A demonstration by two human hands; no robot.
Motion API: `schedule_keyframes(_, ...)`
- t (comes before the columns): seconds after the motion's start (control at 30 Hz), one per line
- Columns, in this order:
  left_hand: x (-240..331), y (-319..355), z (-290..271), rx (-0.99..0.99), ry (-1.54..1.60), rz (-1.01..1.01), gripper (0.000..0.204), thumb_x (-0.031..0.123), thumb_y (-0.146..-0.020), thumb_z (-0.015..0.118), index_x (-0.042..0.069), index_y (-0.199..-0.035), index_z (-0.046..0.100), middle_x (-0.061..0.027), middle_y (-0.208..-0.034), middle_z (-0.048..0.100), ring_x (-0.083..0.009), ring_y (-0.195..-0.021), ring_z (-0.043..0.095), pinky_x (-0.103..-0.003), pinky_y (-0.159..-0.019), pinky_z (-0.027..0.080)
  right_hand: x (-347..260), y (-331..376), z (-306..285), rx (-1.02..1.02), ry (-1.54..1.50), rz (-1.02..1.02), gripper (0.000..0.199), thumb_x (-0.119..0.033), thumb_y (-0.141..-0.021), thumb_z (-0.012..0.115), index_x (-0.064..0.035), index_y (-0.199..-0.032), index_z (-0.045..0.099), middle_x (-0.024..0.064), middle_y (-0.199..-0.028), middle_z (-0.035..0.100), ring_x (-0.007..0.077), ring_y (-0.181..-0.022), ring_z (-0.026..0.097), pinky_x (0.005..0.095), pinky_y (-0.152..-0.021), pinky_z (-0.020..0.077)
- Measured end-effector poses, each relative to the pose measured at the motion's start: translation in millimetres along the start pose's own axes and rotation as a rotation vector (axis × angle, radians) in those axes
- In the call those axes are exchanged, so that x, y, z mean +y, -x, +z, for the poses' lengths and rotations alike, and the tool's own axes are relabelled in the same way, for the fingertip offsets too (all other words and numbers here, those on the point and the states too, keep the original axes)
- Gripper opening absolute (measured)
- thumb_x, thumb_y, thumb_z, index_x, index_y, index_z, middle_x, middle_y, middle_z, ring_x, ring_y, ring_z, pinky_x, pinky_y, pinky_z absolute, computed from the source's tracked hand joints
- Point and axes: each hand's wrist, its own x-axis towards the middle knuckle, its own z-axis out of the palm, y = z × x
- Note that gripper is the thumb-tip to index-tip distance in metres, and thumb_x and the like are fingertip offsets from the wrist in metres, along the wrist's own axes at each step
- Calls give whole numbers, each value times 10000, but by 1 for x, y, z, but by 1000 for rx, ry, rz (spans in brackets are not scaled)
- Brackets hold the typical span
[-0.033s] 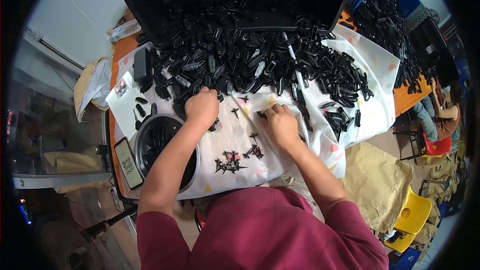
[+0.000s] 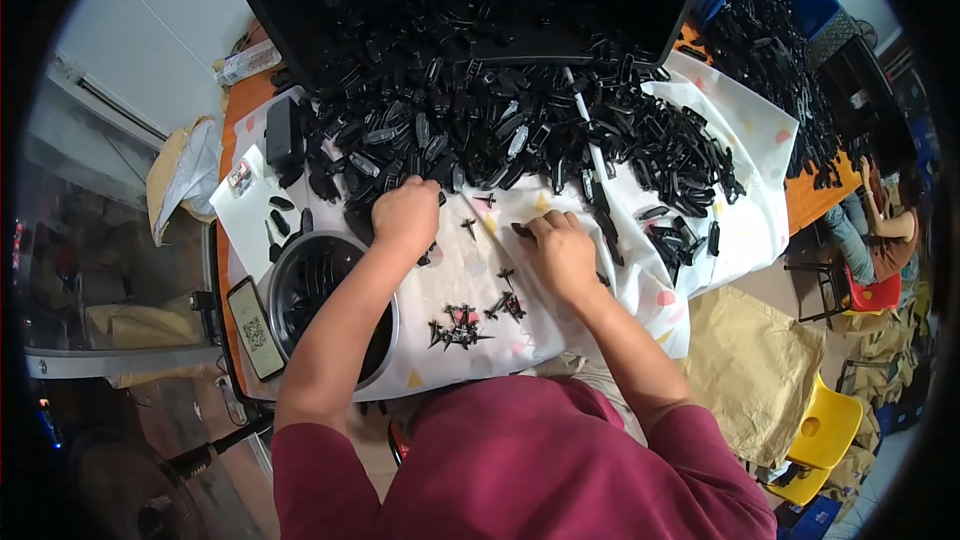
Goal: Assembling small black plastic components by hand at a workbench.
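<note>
My left hand (image 2: 405, 216) is closed at the near edge of a big pile of small black plastic parts (image 2: 480, 120); what its curled fingers hold is hidden. To its right, over the white patterned cloth (image 2: 450, 260), my right hand (image 2: 564, 252) pinches a small dark plastic piece (image 2: 522, 230) that sticks out to the left of its fingertips. Between my forearms lies a small heap of thin, spiky black pieces (image 2: 460, 328). A few more of them are scattered farther up the cloth. Beside my left forearm stands a round metal bowl (image 2: 283, 285) holding black parts.
A large black bin (image 2: 690, 0) lies behind the pile, with parts spilling out. Left of the bowl are a phone (image 2: 256, 328) and a white sheet (image 2: 238, 202). A yellow stool (image 2: 832, 425) stands at right; beyond, another person (image 2: 893, 230) sits near a second parts heap (image 2: 770, 60).
</note>
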Motion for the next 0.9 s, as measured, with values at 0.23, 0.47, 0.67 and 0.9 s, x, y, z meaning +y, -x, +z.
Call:
schedule_keyframes(0.23, 4, 1, 1, 34, -145, 159, 79, 93, -683, 566, 52, -749, 575, -100, -726, 594, -280, -664, 609, -372, -594, 491, -9, -1, -31, -175, -1318, 526, 271, -65, -776, 636, -19, -1012, 513, 60, -736, 583, 132, -518, 541, 223, -414, 392)
schedule_keyframes(0.47, 44, 31, -42, 15, 1061, 39, 166, 60, -760, 610, 9, -916, 590, -94, -809, 623, -169, -709, 595, -262, -660, 460, -28, -1, -79, -83, -1895, 531, 371, -18, -805, 565, -29, -1150, 427, 105, -815, 563, 180, -606, 592, 239, -421, 477)
schedule_keyframes(0.67, 69, 66, -66, 161, 1337, 98, 121, 41, -787, 611, -3, -892, 572, -74, -790, 609, -124, -725, 572, -249, -651, 450, -42, 7, -92, -175, -1926, 486, 156, -70, -831, 566, 9, -960, 527, 116, -802, 587, 200, -619, 621, 264, -469, 521)
schedule_keyframes(0.9, 68, 65, -88, 404, 913, 372, 152, -23, -694, 618, 23, -834, 580, -104, -770, 600, -273, -663, 584, -312, -595, 470, -34, 15, -115, -296, -1731, 500, 85, -79, -818, 594, -6, -821, 551, 71, -626, 575, 144, -424, 555, 216, -343, 416)
